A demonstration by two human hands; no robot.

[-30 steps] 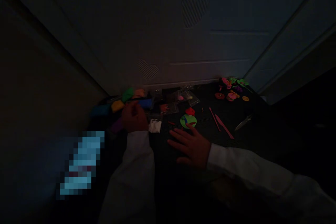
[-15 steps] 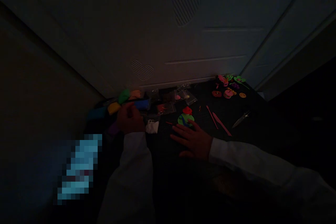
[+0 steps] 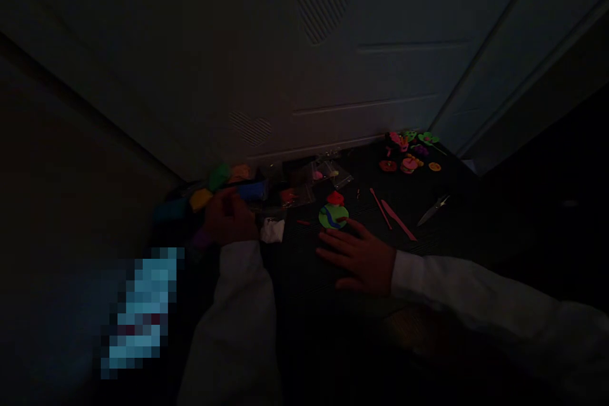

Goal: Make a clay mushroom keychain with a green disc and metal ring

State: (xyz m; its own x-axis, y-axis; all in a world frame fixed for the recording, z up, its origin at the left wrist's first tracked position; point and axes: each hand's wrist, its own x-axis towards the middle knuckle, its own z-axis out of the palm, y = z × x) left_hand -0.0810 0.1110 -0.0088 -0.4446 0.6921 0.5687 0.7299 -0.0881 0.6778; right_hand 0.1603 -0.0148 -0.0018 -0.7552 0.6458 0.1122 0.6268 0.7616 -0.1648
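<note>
Here's the left hand [image 3: 231, 219], well left of our marker, the round, flat green disc with a wavy blue stripe [image 3: 328, 218]; fingers curled, and whether they pinch anything I cannot tell. The disc lies just beyond the fingertips of the right hand [image 3: 360, 260], palm down, fingers spread, one finger at the disc's near right edge; contact is too dark to call.

Now the count, left to right! Seven coloured packs, all left of the disc: one teal [image 3: 169, 210], one yellow [image 3: 201, 200], one purple [image 3: 202, 238] partly blocked by the left hand, one green [image 3: 219, 176], one peach [image 3: 239, 172], one blue [image 3: 253, 190], one white [image 3: 273, 230]. One thin red strip [image 3: 303, 222] sits just left of the disc, one red pointed piece [image 3: 335, 198] at its far edge. Two slim pink tools [image 3: 398, 221] lie to its right, then one pair of metal-bladed scissors [image 3: 431, 212].

Around it: clear zip bags [image 3: 341, 176] beyond the disc, and small colourful figures [image 3: 409, 165] beyond it and well to the right.
</note>
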